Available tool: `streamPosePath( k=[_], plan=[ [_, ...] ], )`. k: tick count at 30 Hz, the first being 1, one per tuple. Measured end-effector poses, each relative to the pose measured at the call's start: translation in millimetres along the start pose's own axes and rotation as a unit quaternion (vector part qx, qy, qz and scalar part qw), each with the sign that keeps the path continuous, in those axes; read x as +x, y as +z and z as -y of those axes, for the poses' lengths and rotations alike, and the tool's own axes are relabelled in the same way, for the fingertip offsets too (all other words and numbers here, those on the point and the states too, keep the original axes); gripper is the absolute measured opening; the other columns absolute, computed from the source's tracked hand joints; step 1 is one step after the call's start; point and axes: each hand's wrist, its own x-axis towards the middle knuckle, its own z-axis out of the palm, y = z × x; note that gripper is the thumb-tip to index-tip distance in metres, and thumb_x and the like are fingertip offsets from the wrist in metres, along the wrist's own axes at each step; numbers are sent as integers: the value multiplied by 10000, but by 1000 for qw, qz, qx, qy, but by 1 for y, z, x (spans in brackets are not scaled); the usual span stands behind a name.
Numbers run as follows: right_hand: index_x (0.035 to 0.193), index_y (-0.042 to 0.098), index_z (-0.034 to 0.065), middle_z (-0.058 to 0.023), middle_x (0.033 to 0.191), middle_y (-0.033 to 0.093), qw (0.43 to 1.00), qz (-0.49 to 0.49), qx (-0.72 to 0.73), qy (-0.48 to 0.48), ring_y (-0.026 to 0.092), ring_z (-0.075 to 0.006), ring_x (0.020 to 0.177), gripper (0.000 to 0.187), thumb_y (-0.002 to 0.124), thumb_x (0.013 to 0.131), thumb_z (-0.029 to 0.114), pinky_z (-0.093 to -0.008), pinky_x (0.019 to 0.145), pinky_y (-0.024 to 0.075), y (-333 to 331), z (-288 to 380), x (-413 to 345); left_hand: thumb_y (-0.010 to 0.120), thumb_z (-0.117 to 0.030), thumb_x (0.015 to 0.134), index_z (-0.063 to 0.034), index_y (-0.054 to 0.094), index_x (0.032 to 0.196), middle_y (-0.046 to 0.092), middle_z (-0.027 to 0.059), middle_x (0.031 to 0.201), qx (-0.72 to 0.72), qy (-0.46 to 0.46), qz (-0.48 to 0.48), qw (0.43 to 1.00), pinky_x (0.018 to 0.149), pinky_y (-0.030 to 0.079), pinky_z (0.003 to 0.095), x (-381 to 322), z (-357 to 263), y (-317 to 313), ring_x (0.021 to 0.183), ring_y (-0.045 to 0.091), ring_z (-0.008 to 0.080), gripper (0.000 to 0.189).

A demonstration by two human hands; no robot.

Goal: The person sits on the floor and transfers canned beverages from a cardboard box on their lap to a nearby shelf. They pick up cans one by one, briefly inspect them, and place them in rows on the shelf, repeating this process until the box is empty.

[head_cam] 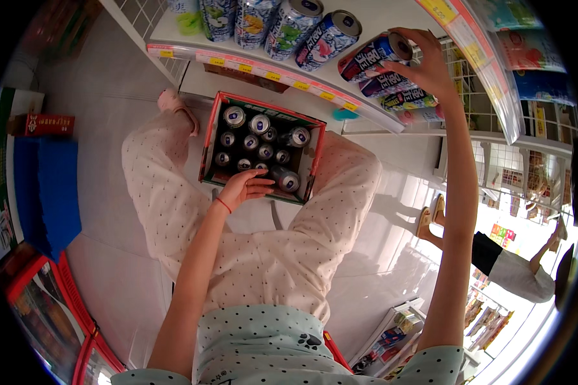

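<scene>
Up at the shelf, my right hand [428, 62] has its thumb and fingers around a dark blue and red drink can [363, 60]. The can tilts at the front of the shelf, beside other cans [390, 86] partly covered by my hand. Between my knees is an open cardboard box [320, 149] with red edges, holding several upright drink cans [265, 151]. My left hand [245, 186] reaches over the box's near edge with its fingers spread, close to a can [286, 180] in the near right corner. Whether its fingertips touch a can is unclear.
The white shelf [173, 31] carries a row of cans [289, 29] behind a price-tag strip [269, 74]. A wire rack [462, 62] bounds it on the right. Blue box [48, 192] and red-framed cooler [72, 284] stand left. A person [515, 276] stands at right.
</scene>
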Motion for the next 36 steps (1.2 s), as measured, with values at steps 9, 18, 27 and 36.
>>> streamPosePath(
  k=[9,18,27,36],
  plan=[
    [1134,589,143,-54,1118,599,997,69,-26,19,474,-227,1142,636,764,586,414,-451,1076,168,20,-22,1,409,-289,938,-49,448,1275,599,148,1132,23,-4,-4,1000,781,516,311,0,0,2,926,638,217,416],
    [1138,574,157,-45,1076,619,995,92,2,49,467,-215,1155,634,759,573,379,-472,1087,144,29,-15,1,480,-308,922,-83,538,1188,634,86,1063,222,91,-73,968,726,504,246,-13,-38,40,827,633,142,353],
    [1123,564,126,-75,1041,606,989,128,65,36,501,-264,1071,660,743,575,447,-514,1045,172,24,-22,-1,704,-102,711,-110,541,1152,600,58,1051,705,592,-50,388,875,431,344,-31,-223,212,970,568,213,470],
    [1130,552,150,-73,1019,609,988,116,91,45,523,-266,1051,650,746,571,419,-550,1043,152,28,-18,2,797,-284,596,-210,472,1241,603,73,1070,919,354,-88,149,1024,310,437,32,-297,244,1039,547,257,726]
  ],
)
